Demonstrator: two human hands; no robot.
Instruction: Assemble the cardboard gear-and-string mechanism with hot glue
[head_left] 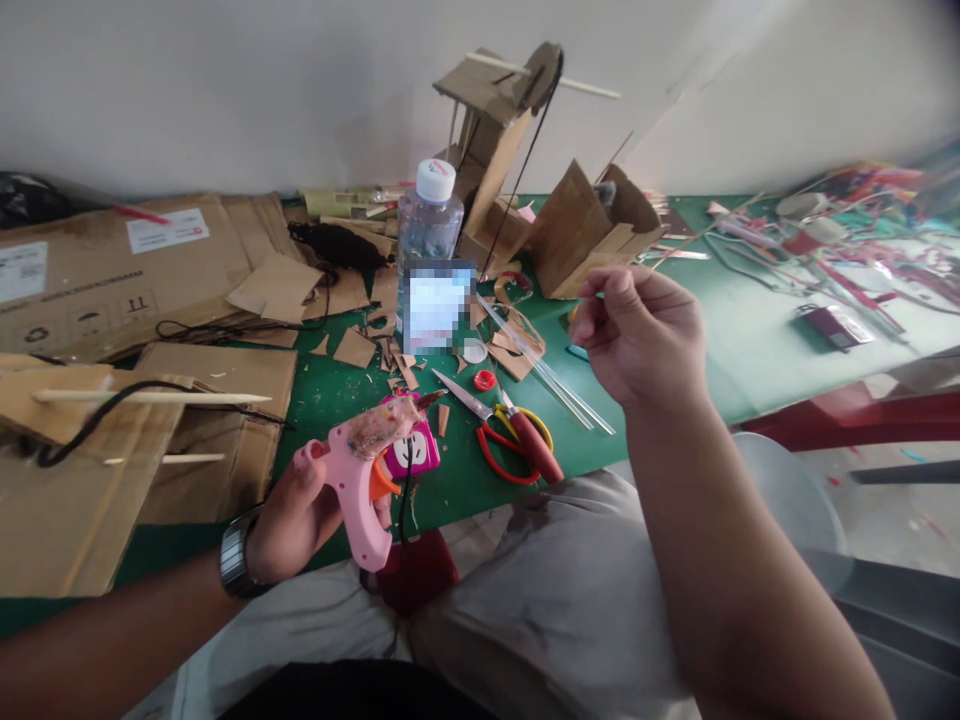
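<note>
My left hand [296, 515] is wrapped round the handle of a pink hot glue gun [360, 490], whose crusted nozzle points right above the table edge. Behind the gun lies a magenta device [424, 448] with a white face, partly covered. My right hand [645, 330] is raised over the table with fingers curled and pinched together; whether anything small sits between them I cannot make out. Between the hands lie scissors [495, 435] with red and yellow handles, a red-handled tool [536, 445], a red tape roll [484, 380] and clear glue sticks [559, 375].
A plastic bottle [431, 220] stands mid-table among cardboard scraps [356, 348]. Behind it rises a cardboard structure [487, 130] with a string and stick. An open cardboard box [577, 235] is to its right. Large cardboard sheets [90, 290] cover the left. A red chair [862, 420] stands right.
</note>
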